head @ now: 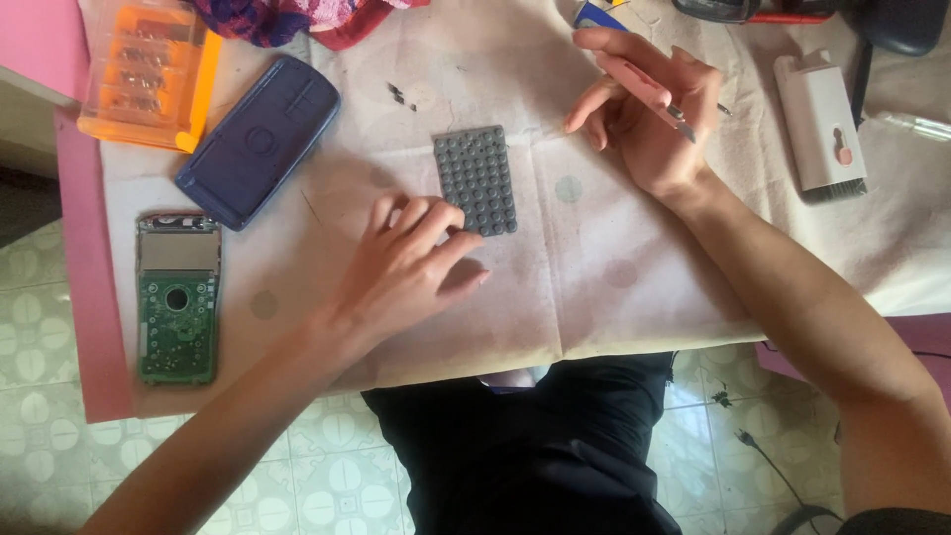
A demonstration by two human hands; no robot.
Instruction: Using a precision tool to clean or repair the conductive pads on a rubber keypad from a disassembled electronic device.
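Observation:
A grey rubber keypad mat [475, 178] with rows of round bumps lies on a white cloth [594, 277]. My left hand [411, 267] rests palm down just below and left of it, fingertips touching its lower left edge, holding nothing. My right hand [649, 114] hovers to the right of the mat, gripping a pink-handled screwdriver [654, 94] with its metal tip pointing right and down. A green circuit board with a screen [178, 297] lies at the left. A dark blue back cover [260, 139] lies above it.
An orange transparent tool case [149, 74] sits at the far left corner. Small dark screws [399, 95] lie above the mat. A white rectangular cleaning tool [820, 119] lies at the right. Colourful fabric [287, 18] is at the top. Tiled floor shows below the table edge.

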